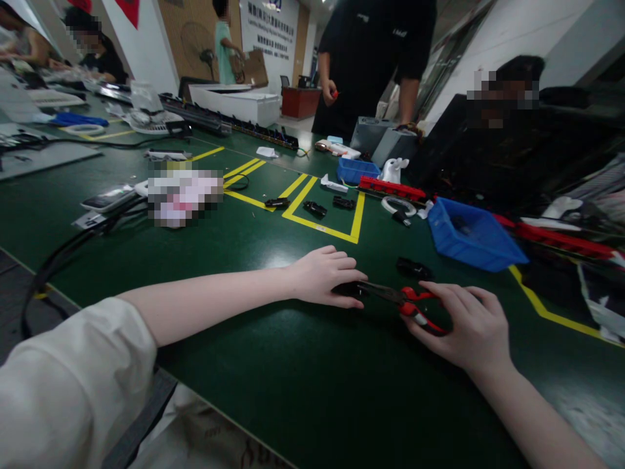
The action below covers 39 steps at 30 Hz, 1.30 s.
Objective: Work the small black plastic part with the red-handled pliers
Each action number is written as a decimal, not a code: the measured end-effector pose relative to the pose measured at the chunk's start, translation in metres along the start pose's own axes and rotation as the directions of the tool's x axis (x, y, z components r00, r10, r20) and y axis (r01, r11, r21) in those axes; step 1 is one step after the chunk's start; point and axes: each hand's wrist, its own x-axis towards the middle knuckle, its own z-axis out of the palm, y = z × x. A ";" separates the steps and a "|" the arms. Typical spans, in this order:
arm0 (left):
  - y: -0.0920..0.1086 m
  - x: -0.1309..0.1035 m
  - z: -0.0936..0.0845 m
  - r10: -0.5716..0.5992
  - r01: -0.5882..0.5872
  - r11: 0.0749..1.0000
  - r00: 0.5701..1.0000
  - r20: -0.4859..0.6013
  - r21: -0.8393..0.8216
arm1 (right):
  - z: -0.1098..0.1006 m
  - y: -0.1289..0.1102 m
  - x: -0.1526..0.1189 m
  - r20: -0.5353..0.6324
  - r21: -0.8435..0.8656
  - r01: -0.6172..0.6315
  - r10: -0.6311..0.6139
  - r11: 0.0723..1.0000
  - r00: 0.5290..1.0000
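Observation:
My left hand (326, 277) is closed on a small black part (349, 287), mostly covered by the fingers, just over the green table (273, 404). In my right hand (471, 322) is a pair of long-nose pliers (407, 303) with red handles, the fingers around the grips. The plier jaws point left and reach the black part at my left fingertips; I cannot tell whether they grip it. Just beyond the pliers lies another black part (413, 268). Several similar black pieces (315, 208) lie near the yellow tape square.
A blue bin (476, 234) stands to the right, with a smaller blue bin (358, 170) farther back. Red strips (393, 188) run along the right side. Black cables (73, 244) cross the left. A person in black (375, 65) stands across the table.

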 end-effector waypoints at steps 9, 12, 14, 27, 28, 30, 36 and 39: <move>0.001 0.001 -0.001 -0.035 0.036 0.999 0.999 0.010 -0.024 | 0.000 -0.001 0.002 0.000 -0.002 0.038 -0.038 0.999 0.999; 0.001 0.002 -0.001 -0.026 0.028 0.999 0.999 0.035 -0.039 | -0.001 -0.002 0.003 -0.003 -0.021 0.065 -0.065 0.998 0.998; 0.000 0.002 0.000 -0.026 0.029 0.998 0.998 0.062 -0.058 | -0.001 -0.002 0.003 0.004 -0.021 0.077 -0.077 0.997 0.997; -0.001 0.004 -0.003 -0.082 0.124 0.972 0.975 0.209 -0.201 | -0.004 -0.004 0.005 0.023 -0.010 0.107 -0.107 0.994 0.994; -0.001 0.004 -0.003 -0.079 0.123 0.970 0.975 0.207 -0.209 | -0.004 -0.004 0.006 0.023 -0.014 0.111 -0.111 0.994 0.994; -0.002 0.003 -0.003 -0.070 0.119 0.966 0.975 0.211 -0.228 | -0.004 -0.004 0.006 0.024 -0.016 0.114 -0.113 0.993 0.993; -0.004 0.003 0.000 -0.064 0.123 0.963 0.968 0.241 -0.239 | -0.003 -0.004 0.006 0.034 -0.012 0.128 -0.127 0.992 0.991; -0.005 0.002 0.001 -0.057 0.112 0.964 0.972 0.229 -0.240 | -0.002 -0.003 0.006 0.030 -0.011 0.124 -0.124 0.992 0.992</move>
